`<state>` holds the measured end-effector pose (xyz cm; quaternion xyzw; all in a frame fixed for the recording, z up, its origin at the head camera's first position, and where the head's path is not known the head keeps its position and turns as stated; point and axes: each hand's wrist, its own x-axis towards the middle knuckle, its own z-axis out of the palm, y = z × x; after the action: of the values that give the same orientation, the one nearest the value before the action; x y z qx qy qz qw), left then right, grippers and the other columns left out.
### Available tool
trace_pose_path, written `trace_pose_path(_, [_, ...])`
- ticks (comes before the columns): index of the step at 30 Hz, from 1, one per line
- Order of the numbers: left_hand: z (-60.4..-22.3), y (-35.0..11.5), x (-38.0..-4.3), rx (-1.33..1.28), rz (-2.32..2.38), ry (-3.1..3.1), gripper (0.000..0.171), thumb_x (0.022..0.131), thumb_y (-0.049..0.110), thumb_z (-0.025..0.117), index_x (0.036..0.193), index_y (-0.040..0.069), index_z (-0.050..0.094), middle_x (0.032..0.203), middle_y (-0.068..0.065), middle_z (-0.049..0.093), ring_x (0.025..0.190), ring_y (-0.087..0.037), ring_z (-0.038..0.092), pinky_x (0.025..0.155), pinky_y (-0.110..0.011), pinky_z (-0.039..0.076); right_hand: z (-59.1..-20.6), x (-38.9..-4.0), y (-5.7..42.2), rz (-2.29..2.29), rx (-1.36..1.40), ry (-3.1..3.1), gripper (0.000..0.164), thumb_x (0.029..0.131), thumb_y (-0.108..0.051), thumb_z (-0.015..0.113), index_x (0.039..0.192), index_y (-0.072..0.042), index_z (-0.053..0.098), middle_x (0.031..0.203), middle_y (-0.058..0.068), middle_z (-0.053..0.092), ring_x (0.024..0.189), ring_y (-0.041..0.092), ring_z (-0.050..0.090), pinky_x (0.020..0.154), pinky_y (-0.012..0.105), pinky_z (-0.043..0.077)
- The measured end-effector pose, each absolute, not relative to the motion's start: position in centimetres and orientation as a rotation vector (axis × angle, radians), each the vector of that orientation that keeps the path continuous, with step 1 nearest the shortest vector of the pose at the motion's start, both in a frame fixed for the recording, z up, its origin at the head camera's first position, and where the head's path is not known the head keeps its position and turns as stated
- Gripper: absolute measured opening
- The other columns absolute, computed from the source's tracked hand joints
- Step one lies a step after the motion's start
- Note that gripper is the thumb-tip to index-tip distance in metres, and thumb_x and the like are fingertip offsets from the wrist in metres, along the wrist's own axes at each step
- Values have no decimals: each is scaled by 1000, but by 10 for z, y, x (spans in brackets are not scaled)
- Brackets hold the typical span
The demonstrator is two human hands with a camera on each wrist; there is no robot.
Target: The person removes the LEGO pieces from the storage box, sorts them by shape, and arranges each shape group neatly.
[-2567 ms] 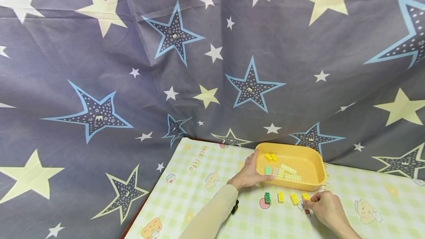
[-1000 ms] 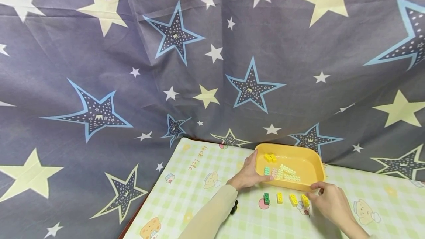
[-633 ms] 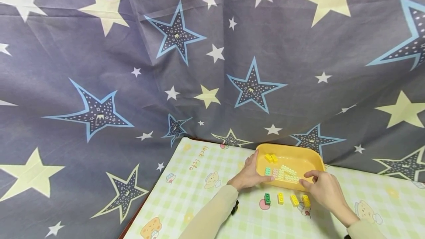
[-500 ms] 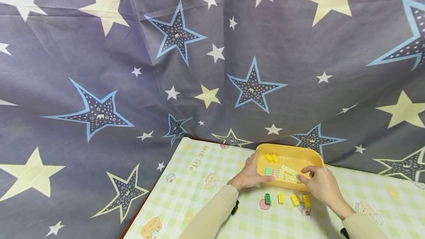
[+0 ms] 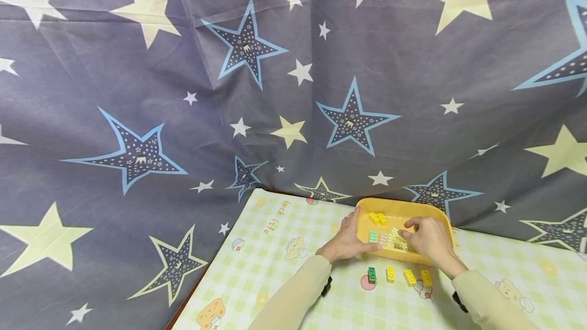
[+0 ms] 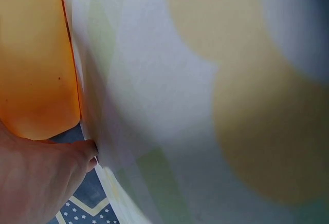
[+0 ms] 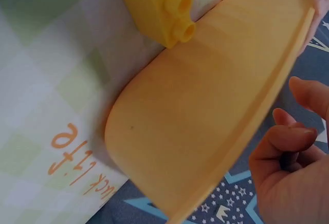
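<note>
At its left end, my left hand [image 5: 346, 241] grips the yellow-orange tray [image 5: 412, 257], thumb along the near side. My right hand [image 5: 428, 241] hovers over the tray's right half, its fingertips close to pale yellow bricks [image 5: 392, 239]. Nothing shows between its bent fingers in the right wrist view. Beside the pale ones lie pink bricks [image 5: 382, 240] and mint green bricks [image 5: 372, 237]. Bright yellow bricks [image 5: 378, 218] sit at the back left inside. In front of the tray stand a dark green brick [image 5: 372, 275] and three yellow bricks [image 5: 409, 277] in a row.
A checked cloth [image 5: 348, 304] with cartoon prints covers the table. Behind the tray hangs a grey star-patterned curtain [image 5: 284, 167], which meets the table's back edge.
My right hand has let go of the rightmost yellow brick in the row. It has moved up and left, over the tray's front edge to the pale bricks. My left hand has stayed put.
</note>
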<state>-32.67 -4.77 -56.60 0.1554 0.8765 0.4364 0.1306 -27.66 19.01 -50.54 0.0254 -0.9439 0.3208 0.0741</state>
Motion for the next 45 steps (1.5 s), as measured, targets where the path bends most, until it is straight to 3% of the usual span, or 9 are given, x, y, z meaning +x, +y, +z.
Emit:
trace_pose_path(6, [-564, -48, -327, 460, 1247, 2546, 128, 87, 54, 88, 177, 33, 1, 186, -9, 15, 174, -37, 9, 136, -64, 27, -510, -295, 184, 962, 103, -2866, 31, 95, -17, 83, 111, 9, 78, 69, 7, 71, 55, 14, 45, 52, 26, 34])
trace_pose_path(10, [-563, -48, -326, 452, 1231, 2553, 127, 88, 56, 87, 177, 34, 0, 186, -8, 13, 174, -37, 9, 136, -64, 27, -512, -308, 179, 943, 141, -2859, 30, 94, -14, 83, 111, 11, 78, 88, 20, 80, 58, 16, 51, 54, 27, 40])
trace_pose_path(15, [-564, -47, -325, 436, 1214, 2564, 127, 87, 56, 88, 177, 33, 1, 186, -8, 14, 173, -37, 11, 136, -61, 28, -515, -320, 173, 912, 152, -2871, 28, 93, -12, 83, 108, 10, 79, 104, 28, 81, 67, 19, 59, 62, 32, 50])
trace_pose_path(26, [-563, -47, -327, 433, 1214, 2570, 128, 86, 56, 89, 177, 34, 2, 186, -7, 15, 174, -37, 10, 137, -60, 27, -529, -334, 165, 802, 96, -2962, 31, 94, -17, 83, 112, 7, 79, 108, 26, 81, 72, 23, 63, 66, 40, 55])
trace_pose_path(31, [-564, -47, -326, 418, 1213, 2583, 126, 87, 55, 89, 177, 33, 4, 185, -4, 17, 173, -34, 13, 137, -58, 29, -533, -338, 164, 769, 102, -2968, 31, 92, -19, 86, 110, 6, 80, 110, 25, 81, 77, 27, 71, 71, 47, 60])
trace_pose_path(45, [-563, -46, -325, 409, 1196, 2595, 127, 86, 55, 90, 177, 34, 4, 185, -4, 18, 173, -33, 15, 137, -54, 29, -542, -349, 162, 757, 124, -2971, 20, 89, -17, 87, 96, 0, 81, 95, 17, 81, 76, 26, 69, 67, 43, 57])
